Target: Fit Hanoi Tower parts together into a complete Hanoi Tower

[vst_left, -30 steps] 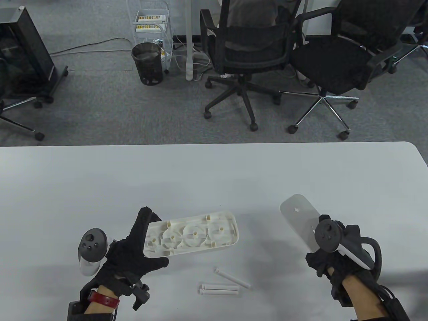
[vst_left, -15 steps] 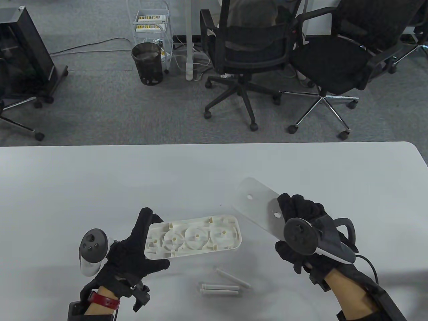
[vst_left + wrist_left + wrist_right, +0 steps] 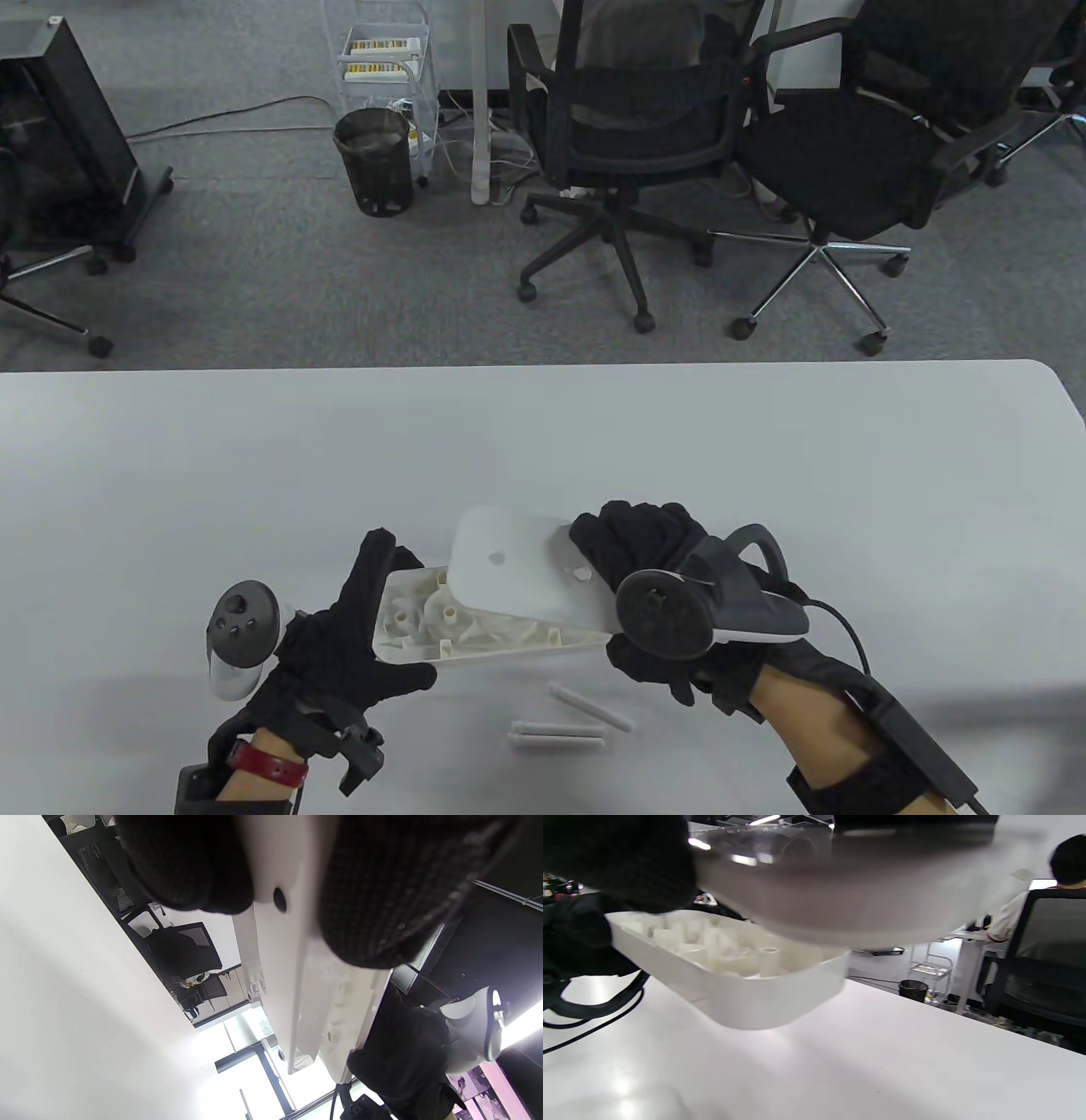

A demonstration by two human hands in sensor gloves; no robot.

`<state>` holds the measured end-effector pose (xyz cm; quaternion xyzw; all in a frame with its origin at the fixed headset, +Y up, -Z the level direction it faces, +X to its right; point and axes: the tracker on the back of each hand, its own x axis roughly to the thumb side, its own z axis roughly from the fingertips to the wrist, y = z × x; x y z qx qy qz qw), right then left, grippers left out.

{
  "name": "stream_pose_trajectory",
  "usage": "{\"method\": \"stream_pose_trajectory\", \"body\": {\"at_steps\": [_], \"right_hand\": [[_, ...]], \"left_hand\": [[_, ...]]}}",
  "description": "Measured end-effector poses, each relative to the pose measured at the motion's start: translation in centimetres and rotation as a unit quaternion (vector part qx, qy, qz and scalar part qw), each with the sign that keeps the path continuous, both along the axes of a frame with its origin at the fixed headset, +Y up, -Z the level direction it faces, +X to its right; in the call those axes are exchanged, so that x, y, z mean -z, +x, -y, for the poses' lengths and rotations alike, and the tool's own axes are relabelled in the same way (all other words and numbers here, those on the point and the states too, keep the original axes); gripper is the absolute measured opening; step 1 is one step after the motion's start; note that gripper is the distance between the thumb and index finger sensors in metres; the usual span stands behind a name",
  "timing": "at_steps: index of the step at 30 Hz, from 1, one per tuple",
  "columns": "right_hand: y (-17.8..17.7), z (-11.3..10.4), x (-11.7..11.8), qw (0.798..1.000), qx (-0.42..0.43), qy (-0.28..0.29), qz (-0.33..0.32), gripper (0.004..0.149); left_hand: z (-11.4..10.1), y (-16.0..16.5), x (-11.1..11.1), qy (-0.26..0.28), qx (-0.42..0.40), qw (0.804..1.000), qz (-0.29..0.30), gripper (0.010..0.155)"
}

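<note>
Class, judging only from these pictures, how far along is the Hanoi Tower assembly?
Early stage. Nothing looks joined. In hand: the left hand holds the ribbed base shell open side up, while the right hand holds the flat cover plate tilted over it, not seated. Left: closing the base and fitting the pegs lying on the table.

No readable text — cart boxes' (image 3: 380, 53) print too small.

Cover plate (image 3: 522, 570) over base (image 3: 416, 618), pegs (image 3: 568, 718) in front
</note>
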<state>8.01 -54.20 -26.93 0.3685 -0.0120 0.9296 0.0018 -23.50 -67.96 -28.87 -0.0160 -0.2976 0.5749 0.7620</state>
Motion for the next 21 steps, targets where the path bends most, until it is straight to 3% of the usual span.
{"method": "stream_pose_trajectory", "body": {"at_steps": [8, 21], "right_hand": [[-2.8, 0.5, 0.1, 0.999, -0.024, -0.02, -0.041, 0.102], [-4.5, 1.9, 1.0, 0.994, -0.036, -0.078, -0.061, 0.096]], "left_hand": [[-0.3, 0.2, -0.2, 0.005, -0.005, 1.0, 0.004, 0.129], [-0.6, 0.8, -0.4, 0.007, -0.013, 1.0, 0.017, 0.128]]}}
